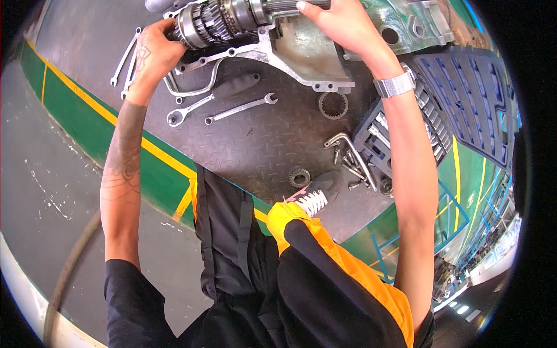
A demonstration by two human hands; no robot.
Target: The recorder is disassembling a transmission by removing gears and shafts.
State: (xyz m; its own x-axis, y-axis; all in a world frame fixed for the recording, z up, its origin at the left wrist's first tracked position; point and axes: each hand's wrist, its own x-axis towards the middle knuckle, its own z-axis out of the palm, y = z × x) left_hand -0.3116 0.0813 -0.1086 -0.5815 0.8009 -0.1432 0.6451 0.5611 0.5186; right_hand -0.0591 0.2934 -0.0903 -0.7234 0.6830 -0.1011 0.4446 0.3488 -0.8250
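Our black-and-yellow trousers (336,290) come nearest. Far off, we hold one gear shaft (232,23) over its open casing (278,58), probably for even support: left hand (156,49) clasping the gear end, right hand (345,26) thumb-down at the splines, its grip cut off, tightness unclear. Nearer: two ring gears (333,118) (292,177); left, three wrenches (242,109), one ratchet (200,105).

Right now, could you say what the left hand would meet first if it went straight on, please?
The left hand would likely meet the gears, whose left end it seems to grasp; depth is unclear.
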